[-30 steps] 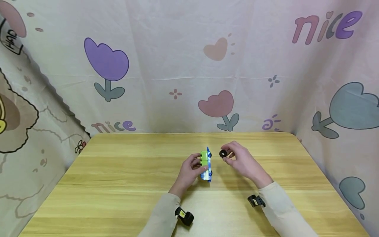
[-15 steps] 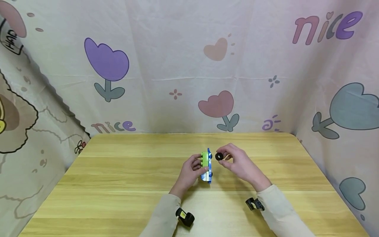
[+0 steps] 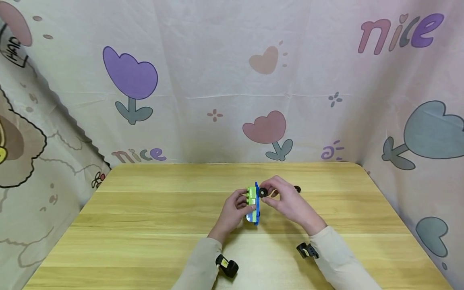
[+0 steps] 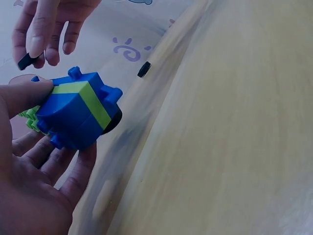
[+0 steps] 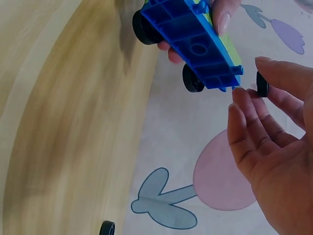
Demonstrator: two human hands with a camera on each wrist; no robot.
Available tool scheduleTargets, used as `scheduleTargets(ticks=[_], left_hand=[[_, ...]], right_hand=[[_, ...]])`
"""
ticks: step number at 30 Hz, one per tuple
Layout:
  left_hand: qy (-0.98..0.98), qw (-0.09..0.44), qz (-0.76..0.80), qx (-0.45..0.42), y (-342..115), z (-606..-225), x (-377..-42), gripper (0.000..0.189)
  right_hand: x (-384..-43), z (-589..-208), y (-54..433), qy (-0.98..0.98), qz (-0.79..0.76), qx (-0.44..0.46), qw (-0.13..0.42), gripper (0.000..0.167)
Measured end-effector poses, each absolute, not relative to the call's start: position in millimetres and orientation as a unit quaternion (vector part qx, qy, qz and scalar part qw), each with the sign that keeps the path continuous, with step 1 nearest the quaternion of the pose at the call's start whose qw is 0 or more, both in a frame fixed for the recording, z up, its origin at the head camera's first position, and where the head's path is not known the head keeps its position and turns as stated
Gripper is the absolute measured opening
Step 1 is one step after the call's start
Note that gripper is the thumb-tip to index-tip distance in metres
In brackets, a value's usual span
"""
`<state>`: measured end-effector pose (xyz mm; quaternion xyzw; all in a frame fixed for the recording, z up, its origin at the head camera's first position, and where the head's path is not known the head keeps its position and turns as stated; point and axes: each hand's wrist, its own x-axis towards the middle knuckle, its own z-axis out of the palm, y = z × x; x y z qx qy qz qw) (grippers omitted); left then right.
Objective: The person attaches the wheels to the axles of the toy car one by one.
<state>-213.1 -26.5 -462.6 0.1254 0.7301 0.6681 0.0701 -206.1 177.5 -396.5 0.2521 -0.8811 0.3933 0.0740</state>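
A blue and green building-block toy car (image 3: pixel 252 195) is held up on its side in my left hand (image 3: pixel 230 207), thumb on one side and fingers on the other. In the right wrist view its blue underside (image 5: pixel 195 46) shows, with two black wheels (image 5: pixel 192 78) fitted along one side and bare axle stubs on the opposite side. My right hand (image 3: pixel 290 201) pinches a loose black wheel (image 5: pixel 262 84) between thumb and finger. That wheel is close beside the car's far end, a small gap apart in the right wrist view.
Another loose black wheel (image 3: pixel 297 189) stands on the wooden table (image 3: pixel 145 225), just beyond my right hand. A printed cloth (image 3: pixel 203 80) hangs behind the table and at both sides. Each sleeve carries a black wrist camera (image 3: pixel 227 266).
My right hand has moved left with the wheel, closing most of the distance to the car. The loose wheel behind that hand has come into sight. My left hand has hardly moved.
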Motion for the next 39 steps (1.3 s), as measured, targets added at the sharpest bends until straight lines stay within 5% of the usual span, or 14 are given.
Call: scheduleTargets(ticks=[32,39], left_hand=[[0.722,0.093,0.670,0.147,-26.7,-457.9,-215.0,0.051],[0.732,0.078,0.667,0.119,-25.5,-433.0,-202.9,0.042]], right_hand=[[-209.3,-399.1,169.0,-0.889,0.389,0.240,0.039,0.035],[-208.6,-404.3,165.3,-0.880,0.402,0.250,0.034,0.034]])
